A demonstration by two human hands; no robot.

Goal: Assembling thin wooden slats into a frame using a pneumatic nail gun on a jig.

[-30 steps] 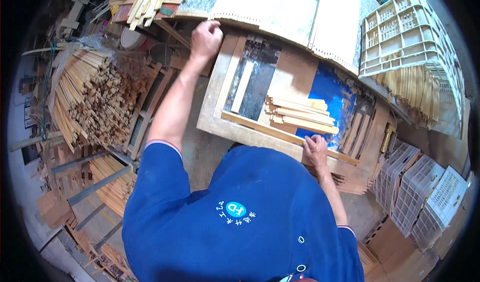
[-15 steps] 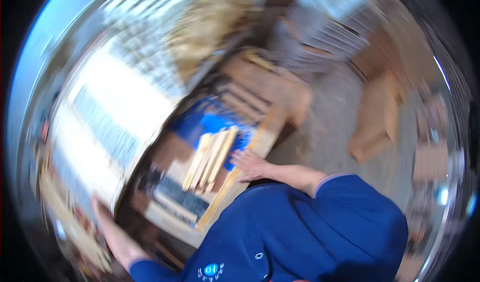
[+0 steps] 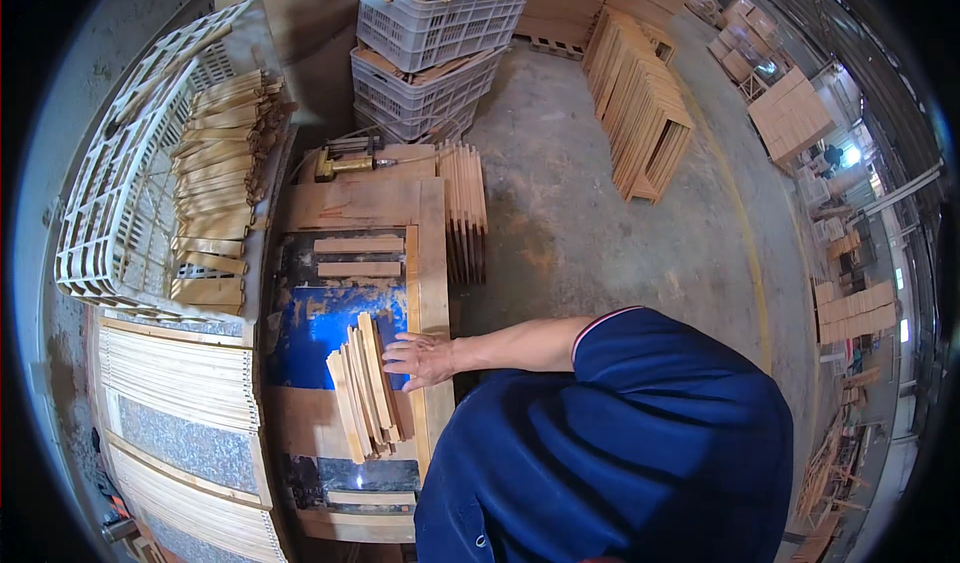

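My right hand [image 3: 420,359] reaches in over the workbench, its fingers spread and its fingertips beside or touching the nearest wooden slat. Several pale wooden slats [image 3: 360,393] lie there in a loose, slightly slanted bundle, partly over a blue panel [image 3: 310,338] and partly over brown board. No slat is gripped by the hand. My left hand is out of view. Along the bench's near side runs a light wooden edge strip [image 3: 415,283].
Left of the bench, a white crate [image 3: 110,233] holds many short wood pieces. Rows of thin slats [image 3: 180,373] lie below it. Stacked white crates [image 3: 425,28] rise beyond. A clamp-like metal tool [image 3: 350,159] sits at the far end. Wooden frames [image 3: 635,103] stand on the floor.
The view has swung round and sharpened. My left hand, earlier at lower left, has gone out of view. My right hand stays by the slat bundle.
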